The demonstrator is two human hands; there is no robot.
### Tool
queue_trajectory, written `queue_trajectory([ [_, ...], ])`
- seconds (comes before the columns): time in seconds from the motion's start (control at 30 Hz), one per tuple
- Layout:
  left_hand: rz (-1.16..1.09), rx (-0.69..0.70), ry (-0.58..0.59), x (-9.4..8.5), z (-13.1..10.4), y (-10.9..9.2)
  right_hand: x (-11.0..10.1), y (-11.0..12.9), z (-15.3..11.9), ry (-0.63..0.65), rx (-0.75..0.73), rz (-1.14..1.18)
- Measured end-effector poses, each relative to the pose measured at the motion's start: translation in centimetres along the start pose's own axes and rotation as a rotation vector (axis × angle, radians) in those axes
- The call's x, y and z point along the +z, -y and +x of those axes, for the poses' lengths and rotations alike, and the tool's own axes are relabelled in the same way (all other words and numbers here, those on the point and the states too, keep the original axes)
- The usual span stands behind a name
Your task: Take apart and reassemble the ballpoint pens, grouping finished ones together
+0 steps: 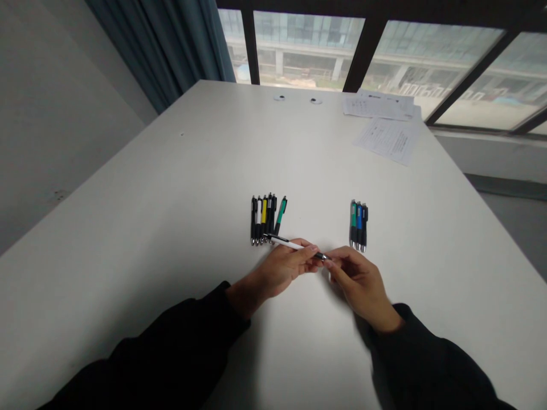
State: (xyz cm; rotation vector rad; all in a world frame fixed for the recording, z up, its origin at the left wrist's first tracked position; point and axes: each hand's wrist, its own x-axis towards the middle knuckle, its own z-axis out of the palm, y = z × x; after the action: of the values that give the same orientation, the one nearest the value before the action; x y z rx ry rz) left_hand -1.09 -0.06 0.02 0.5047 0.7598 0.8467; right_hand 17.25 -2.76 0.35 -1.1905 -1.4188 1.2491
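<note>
Pen (287, 243) sits clasped in the left hand (284, 269), its tip pinched by the right hand (361, 285), well apart from the table's far edge (256, 86).

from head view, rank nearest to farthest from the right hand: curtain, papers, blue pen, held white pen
1. White pen, touching the right hand
2. Blue pen, just beyond it
3. Papers, far right
4. Curtain, back left

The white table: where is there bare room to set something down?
Free: between the left pens and right pens; also left of the left pens. Crowded: around the left hand, right hand and white pen, and at the far-right papers.
</note>
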Motion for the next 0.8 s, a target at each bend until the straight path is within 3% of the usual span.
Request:
queue_trajectory([
  [0.17, -0.040, 0.026, 0.010, -0.12, 0.03, -0.10, 0.13, 0.43, -0.04, -0.008, -0.035, -0.014],
  [0.4, -0.054, 0.039, 0.023, -0.18, 0.13, -0.04, -0.01, -0.20, -0.16, 0.018, 0.099, -0.032],
  [0.8, -0.121, 0.022, -0.015, -0.25, 0.21, -0.46, 0.03, -0.40, -0.26, -0.016, -0.034, -0.011],
])
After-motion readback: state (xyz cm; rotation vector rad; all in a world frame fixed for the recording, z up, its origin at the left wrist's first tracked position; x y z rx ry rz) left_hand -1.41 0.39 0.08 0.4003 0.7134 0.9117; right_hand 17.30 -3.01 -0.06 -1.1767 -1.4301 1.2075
